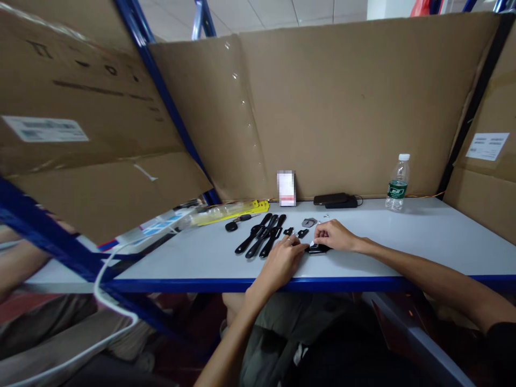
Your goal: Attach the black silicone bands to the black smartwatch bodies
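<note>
My left hand (285, 252) rests on the table with its fingers curled at the left end of a black spokeshave (317, 249), which is partly hidden by both hands. Above that tool, my right hand (334, 235) is closed in a pinch on a small pale piece (312, 244). Just left of my hands lie several black spokeshave bodies (260, 235) side by side. Small black caps (302, 233) sit beyond my fingers, and grey flat blades (309, 222) lie a bit farther back.
A phone-like screen (286, 188), blurred out, stands against the cardboard wall (342, 107). A dark power bank (341, 201) and a water bottle (397, 183) are at the back. A black-handled screwdriver (237, 222) lies left, near yellow strips (234, 211). Another person's arm (24, 258) shows at far left.
</note>
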Motion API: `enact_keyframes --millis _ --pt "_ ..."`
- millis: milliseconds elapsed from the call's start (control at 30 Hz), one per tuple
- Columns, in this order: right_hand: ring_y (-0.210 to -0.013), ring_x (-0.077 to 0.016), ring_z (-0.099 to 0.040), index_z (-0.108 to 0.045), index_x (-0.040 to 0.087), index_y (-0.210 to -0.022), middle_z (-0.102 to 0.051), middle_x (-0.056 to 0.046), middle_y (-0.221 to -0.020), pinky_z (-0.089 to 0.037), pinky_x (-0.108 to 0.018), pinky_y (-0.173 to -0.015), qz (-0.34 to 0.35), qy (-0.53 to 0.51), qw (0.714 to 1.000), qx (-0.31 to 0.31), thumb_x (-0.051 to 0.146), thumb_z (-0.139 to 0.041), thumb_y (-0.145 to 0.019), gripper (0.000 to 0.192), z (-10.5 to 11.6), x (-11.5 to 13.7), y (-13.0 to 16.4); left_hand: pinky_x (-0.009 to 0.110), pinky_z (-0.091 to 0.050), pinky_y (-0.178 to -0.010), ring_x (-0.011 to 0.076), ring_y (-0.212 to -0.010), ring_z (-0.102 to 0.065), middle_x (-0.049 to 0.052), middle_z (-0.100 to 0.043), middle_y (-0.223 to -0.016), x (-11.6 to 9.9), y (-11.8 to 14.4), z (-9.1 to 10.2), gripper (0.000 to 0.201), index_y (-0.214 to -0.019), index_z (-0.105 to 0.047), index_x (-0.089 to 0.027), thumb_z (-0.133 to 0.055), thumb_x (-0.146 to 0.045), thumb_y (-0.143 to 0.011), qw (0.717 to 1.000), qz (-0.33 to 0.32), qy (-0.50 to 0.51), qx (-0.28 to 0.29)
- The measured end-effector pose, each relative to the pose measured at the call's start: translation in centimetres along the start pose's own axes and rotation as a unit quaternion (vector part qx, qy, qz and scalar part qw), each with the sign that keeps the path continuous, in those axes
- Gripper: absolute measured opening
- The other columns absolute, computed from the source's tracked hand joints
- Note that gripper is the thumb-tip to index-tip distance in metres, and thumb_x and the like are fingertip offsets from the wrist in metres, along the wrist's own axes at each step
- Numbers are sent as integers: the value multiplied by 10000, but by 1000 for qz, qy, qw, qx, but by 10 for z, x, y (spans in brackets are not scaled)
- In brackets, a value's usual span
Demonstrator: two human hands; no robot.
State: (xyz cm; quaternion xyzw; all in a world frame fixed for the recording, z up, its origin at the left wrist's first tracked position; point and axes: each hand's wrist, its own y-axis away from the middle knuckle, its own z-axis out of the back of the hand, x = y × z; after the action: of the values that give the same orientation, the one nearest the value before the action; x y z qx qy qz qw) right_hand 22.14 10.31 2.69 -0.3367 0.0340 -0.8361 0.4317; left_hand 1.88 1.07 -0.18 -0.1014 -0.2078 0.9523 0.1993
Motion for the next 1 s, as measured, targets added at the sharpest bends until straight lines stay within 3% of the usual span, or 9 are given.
enact_keyframes --millis 267,467,667,1000 --pt "-771 -156 -590 -706 153 -819 -704 -42 -816 -373 -257 -715 69 101 992 -7 111 -687 -859 61 -5 2 2 364 -521 -874 238 -967 -630 103 -673 -1033 0 0 1 328 -1155 -763 -243 -495 -159 -984 1000 -6 -1 -5" --pt "-658 -128 -591 -757 159 -823 -669 17 -674 -387 -228 -645 -41 -25 999 19 84 -719 -778 95 -4 3 -6 359 -522 -899 231 -996 -627 99 -674 -1047 4 0 -1 336 -1173 -755 -237 -485 -167 -986 1000 -14 -5 -10" --pt "-639 -144 -628 -772 158 -746 -660 28 -589 -427 -227 -628 -84 -140 985 62 139 -710 -758 66 -1 -5 -12 355 -530 -874 230 -974 -630 101 -673 -1039 6 1 -5 328 -1170 -758 -237 -484 -189 -997 999 -22 -14 -19" --pt "-744 -151 -640 -731 169 -761 -728 -9 -754 -367 -226 -630 -90 42 994 37 235 -731 -823 90 -1 4 -4 348 -534 -834 230 -923 -636 78 -675 -1009 14 1 -11 325 -1156 -766 -297 -509 -194 -985 998 -41 -2 -49"
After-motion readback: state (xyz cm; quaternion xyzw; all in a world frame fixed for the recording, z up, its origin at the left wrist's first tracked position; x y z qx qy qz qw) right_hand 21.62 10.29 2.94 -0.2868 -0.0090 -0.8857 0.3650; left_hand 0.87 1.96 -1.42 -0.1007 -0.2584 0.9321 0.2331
